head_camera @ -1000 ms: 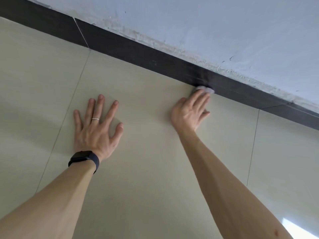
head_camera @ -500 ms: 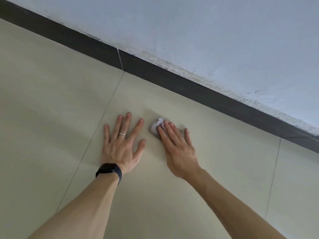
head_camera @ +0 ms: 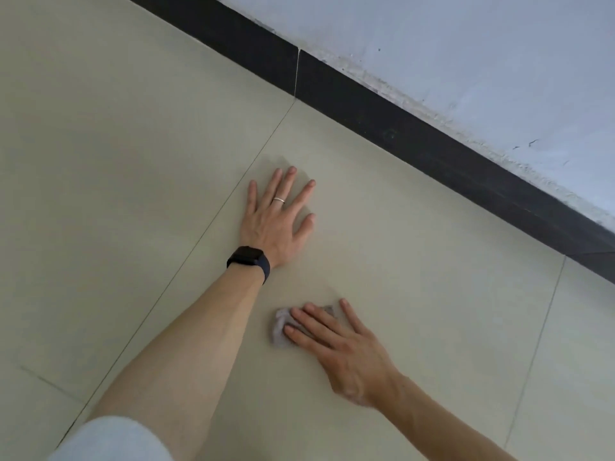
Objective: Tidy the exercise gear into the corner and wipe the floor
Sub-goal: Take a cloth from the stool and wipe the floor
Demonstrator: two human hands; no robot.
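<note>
A small crumpled grey-white wipe point(head_camera: 280, 330) lies on the beige tiled floor point(head_camera: 416, 277). My right hand point(head_camera: 336, 347) presses it down with straight fingers, and most of the wipe is hidden under them. My left hand point(head_camera: 278, 216) rests flat on the floor farther from me, fingers spread, with a ring and a black wristband. No exercise gear is in view.
A black skirting board point(head_camera: 416, 144) runs diagonally along the foot of a pale, scuffed wall point(head_camera: 482, 54) at the upper right. Thin tile joints cross the floor. A light sleeve point(head_camera: 109, 440) shows at the bottom left.
My right hand has slid the wipe from the skirting board back across the tile toward me, ending below my left hand. My left hand has stayed flat on the floor.
</note>
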